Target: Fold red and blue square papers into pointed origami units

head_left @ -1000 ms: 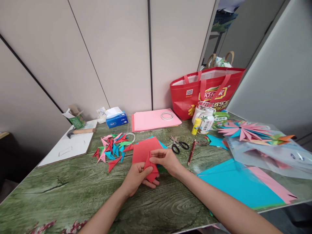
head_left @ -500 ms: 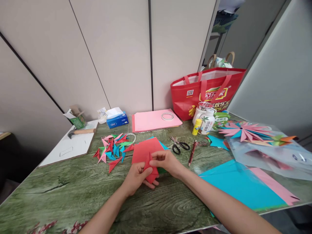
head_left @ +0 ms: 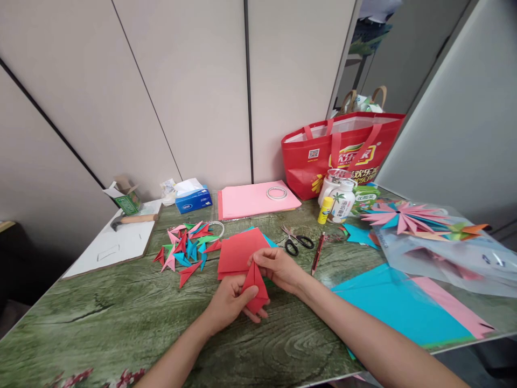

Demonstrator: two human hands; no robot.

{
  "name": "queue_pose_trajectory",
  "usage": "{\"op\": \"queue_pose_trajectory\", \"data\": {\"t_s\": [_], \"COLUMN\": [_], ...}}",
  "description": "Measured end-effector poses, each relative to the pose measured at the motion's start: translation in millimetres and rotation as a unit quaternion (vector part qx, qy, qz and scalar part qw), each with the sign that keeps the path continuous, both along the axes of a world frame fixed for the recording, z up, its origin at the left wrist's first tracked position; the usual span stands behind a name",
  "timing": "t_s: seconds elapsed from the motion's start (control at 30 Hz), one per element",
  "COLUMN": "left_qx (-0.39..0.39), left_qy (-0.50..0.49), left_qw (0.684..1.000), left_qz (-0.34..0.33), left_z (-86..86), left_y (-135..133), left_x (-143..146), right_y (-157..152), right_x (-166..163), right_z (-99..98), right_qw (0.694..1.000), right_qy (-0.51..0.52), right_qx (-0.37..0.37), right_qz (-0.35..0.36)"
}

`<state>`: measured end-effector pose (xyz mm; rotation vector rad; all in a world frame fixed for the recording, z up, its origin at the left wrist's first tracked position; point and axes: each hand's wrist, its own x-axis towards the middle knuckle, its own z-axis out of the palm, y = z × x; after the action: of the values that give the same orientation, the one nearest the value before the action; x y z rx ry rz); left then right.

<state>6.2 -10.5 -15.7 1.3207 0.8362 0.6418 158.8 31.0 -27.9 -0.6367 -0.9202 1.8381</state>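
A small piece of folded red paper (head_left: 255, 288), kite-shaped with a centre crease, is held above the table between both hands. My left hand (head_left: 231, 298) is closed on its lower left side, thumb on top and fingers underneath. With a pinch, my right hand (head_left: 278, 268) grips its pointed upper end. Just behind the hands lies a stack of red paper sheets (head_left: 238, 248), with blue and green paper partly showing beneath. To the left is a pile of folded paper pieces (head_left: 186, 249) in red, pink, blue and green.
Scissors (head_left: 297, 241), a red pencil (head_left: 318, 253) and a yellow glue stick (head_left: 325, 210) lie or stand right of the stack. Blue sheets (head_left: 399, 307) cover the right front. A hammer (head_left: 135, 219) rests on a white board (head_left: 109, 242); pink sheets (head_left: 246, 200) lie behind.
The folded red paper has come slightly toward me and turned, so its point and centre crease now show more clearly. Both hands keep hold of it.
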Motion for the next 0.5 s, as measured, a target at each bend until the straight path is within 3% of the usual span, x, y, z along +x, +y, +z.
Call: {"op": "queue_pose_trajectory", "data": {"t_s": [0.17,0.5], "left_qx": [-0.015,0.023], "left_qy": [-0.022,0.036], "left_qw": [1.0,0.999], "left_qz": [-0.011,0.021], "left_z": [-1.3,0.3], "left_y": [-1.1,-0.3], "left_x": [-1.4,2.9], "right_y": [-2.5,-0.7], "right_x": [1.3,-1.6], "right_z": [4.9,-1.4], "right_qw": [0.999,0.997], "right_qy": [-0.001,-0.059], "right_qx": [0.008,0.04], "right_qz": [0.039,-0.034]}}
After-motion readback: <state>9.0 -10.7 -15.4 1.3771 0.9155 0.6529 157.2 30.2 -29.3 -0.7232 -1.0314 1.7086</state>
